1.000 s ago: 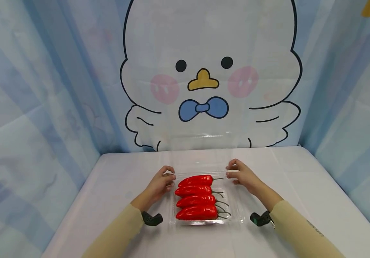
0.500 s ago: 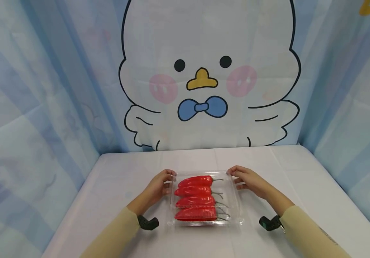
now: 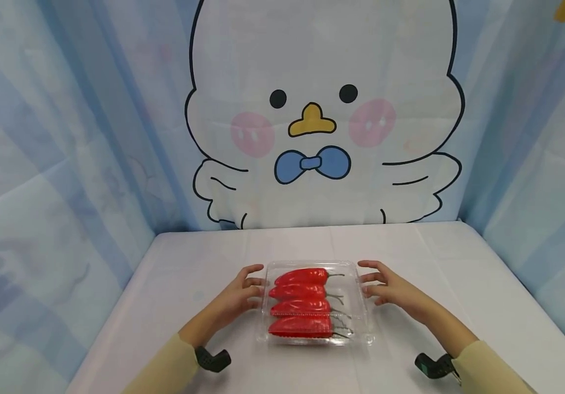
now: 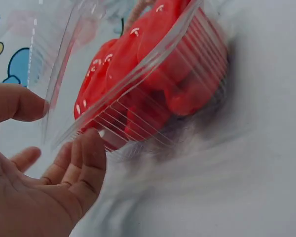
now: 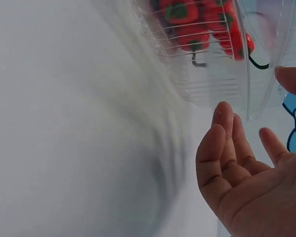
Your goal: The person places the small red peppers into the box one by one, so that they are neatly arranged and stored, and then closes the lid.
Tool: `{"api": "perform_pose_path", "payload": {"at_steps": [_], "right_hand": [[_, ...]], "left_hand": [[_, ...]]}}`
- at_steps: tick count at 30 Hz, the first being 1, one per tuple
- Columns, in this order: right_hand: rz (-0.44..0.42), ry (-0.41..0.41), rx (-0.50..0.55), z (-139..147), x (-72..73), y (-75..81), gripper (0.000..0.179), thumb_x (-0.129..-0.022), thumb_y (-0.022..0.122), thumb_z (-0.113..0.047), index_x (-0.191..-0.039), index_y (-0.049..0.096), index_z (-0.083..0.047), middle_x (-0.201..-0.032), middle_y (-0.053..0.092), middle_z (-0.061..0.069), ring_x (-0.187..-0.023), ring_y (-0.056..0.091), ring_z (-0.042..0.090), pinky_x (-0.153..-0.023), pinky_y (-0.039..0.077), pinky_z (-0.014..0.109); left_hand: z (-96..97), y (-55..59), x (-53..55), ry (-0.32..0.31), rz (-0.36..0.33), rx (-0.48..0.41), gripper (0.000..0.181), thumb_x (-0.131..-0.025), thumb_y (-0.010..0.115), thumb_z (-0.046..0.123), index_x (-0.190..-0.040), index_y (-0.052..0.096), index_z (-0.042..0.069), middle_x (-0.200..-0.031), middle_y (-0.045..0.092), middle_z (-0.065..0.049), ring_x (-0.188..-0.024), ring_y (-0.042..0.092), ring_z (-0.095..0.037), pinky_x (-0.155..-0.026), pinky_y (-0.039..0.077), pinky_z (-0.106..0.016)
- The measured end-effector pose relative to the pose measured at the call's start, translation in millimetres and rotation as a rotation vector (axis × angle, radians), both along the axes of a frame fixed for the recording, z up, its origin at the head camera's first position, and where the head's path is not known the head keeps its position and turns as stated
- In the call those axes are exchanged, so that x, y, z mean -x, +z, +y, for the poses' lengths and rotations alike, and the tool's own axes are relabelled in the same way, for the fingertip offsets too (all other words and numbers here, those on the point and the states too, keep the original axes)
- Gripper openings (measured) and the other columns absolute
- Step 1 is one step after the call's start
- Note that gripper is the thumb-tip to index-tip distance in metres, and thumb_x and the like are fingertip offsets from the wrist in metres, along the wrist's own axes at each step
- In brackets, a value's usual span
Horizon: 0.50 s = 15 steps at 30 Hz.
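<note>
A clear plastic clamshell box (image 3: 353, 298) sits on the table, with several glossy red peppers (image 3: 302, 307) lying side by side in it, green stems to the right. Its see-through lid (image 4: 64, 64) lies over the peppers, and both wrist views show a gap between lid and base. At the box's left side is my left hand (image 3: 239, 296), fingers spread and slightly bent; one fingertip is right at the lid's edge, others by the ribbed wall. My right hand (image 3: 396, 293) is at the opposite side, fingers loosely bent, fingertips close to the box's edge.
A white cloth covers the table (image 3: 203, 257). Behind it hangs a curtain (image 3: 312, 191) printed with a cartoon bird, and pale blue curtains (image 3: 56, 180) enclose the sides. Dark wrist devices (image 3: 213, 359) are worn at both sleeves.
The lid, upright a second ago, has come down over the peppers. Both hands went with it at the back corners, then moved outward and toward me along the box's sides.
</note>
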State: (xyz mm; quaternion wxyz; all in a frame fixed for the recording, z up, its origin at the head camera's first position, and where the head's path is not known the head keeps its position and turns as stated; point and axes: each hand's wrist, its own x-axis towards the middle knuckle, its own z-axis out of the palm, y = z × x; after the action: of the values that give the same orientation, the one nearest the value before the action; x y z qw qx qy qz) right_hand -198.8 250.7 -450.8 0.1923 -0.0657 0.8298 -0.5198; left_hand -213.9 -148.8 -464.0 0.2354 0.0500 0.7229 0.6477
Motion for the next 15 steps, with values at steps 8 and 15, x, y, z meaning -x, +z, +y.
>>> {"api": "perform_pose_path", "payload": {"at_steps": [8, 15], "right_hand": [[-0.121, 0.083, 0.005, 9, -27.8, 2.1, 0.077, -0.095, 0.069, -0.030, -0.155, 0.027, -0.007, -0.120, 0.061, 0.012, -0.095, 0.061, 0.021, -0.074, 0.052, 0.033], [-0.186, 0.155, 0.014, 9, -45.0, 1.3, 0.033, -0.096, 0.064, -0.028, -0.117, 0.057, -0.003, -0.091, 0.061, 0.003, -0.084, 0.056, 0.018, -0.067, 0.048, 0.028]], "left_hand": [[-9.8, 7.9, -24.0, -0.058, -0.102, 0.036, 0.067, -0.093, 0.063, 0.013, -0.153, 0.033, 0.005, -0.136, 0.054, -0.017, -0.112, 0.060, -0.024, -0.092, 0.059, -0.034], [-15.2, 10.4, -37.4, -0.131, -0.187, 0.031, 0.048, -0.093, 0.065, 0.014, -0.134, 0.047, 0.000, -0.110, 0.057, -0.007, -0.096, 0.055, -0.018, -0.079, 0.053, -0.026]]}}
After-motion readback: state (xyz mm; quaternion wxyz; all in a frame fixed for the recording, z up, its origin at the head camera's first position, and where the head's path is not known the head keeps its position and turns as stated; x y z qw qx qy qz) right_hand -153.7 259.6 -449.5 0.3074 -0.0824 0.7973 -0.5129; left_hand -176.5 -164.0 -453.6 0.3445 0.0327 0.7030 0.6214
